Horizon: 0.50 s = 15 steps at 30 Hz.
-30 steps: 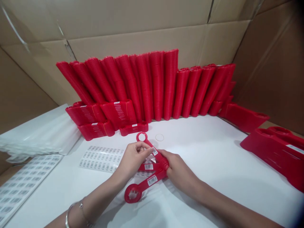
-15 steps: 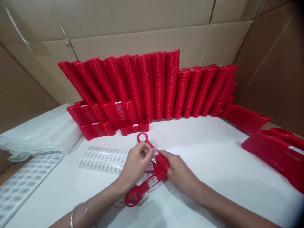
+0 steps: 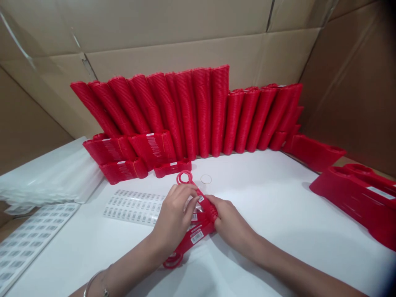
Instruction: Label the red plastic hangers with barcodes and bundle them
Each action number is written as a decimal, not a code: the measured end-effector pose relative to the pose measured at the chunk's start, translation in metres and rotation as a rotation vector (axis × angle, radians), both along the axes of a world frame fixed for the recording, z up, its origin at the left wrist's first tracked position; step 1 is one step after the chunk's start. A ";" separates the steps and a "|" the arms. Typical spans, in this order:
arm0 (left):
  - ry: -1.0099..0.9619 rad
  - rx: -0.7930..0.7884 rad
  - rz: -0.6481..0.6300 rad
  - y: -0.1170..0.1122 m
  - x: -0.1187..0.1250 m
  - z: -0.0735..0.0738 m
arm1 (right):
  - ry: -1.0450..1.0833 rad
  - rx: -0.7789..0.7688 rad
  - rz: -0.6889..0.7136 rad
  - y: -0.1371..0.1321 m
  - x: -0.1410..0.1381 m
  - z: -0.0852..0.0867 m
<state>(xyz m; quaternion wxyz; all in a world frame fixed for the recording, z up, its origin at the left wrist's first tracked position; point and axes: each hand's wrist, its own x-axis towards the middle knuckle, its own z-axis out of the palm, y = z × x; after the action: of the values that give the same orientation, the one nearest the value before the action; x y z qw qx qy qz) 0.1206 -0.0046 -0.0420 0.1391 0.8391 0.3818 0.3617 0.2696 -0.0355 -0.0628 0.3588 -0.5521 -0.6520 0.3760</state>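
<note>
My two hands meet over a small fan of red plastic tools (image 3: 198,231), flat handles with ring-shaped ends and white barcode labels. My right hand (image 3: 227,222) pinches the bunch where the handles cross. My left hand (image 3: 175,216) lies over the upper handles, fingertips pressing near a label; one ring end (image 3: 185,177) sticks out beyond it and another ring end (image 3: 173,260) shows under my left wrist. A sheet of barcode stickers (image 3: 133,205) lies just left of my hands on the white table (image 3: 272,198).
Tall stacks of the same red pieces (image 3: 198,111) lean against the cardboard wall at the back, with shorter labelled bundles (image 3: 130,152) before them. More red stacks (image 3: 355,194) lie at the right. Clear plastic bags (image 3: 52,173) and another sticker sheet (image 3: 27,241) lie at left.
My left hand has slid down over the handles, covering more of them. The fanned pieces have closed together a little, and the lower ring end now sits mostly under my left wrist.
</note>
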 end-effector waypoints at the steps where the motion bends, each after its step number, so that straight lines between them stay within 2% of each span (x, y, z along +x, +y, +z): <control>1: -0.016 -0.054 0.007 -0.001 0.000 0.001 | -0.001 -0.001 -0.001 0.001 0.000 -0.001; 8: -0.116 -0.340 0.062 -0.008 0.004 0.005 | -0.006 0.006 -0.005 0.001 0.000 -0.001; 15: -0.175 -0.366 0.022 -0.008 0.005 0.005 | -0.009 0.007 -0.009 0.000 0.001 -0.001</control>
<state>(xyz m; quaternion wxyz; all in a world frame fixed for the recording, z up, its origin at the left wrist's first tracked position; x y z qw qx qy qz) 0.1254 -0.0125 -0.0375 0.3178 0.7610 0.4368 0.3592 0.2708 -0.0351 -0.0638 0.3594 -0.5555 -0.6525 0.3695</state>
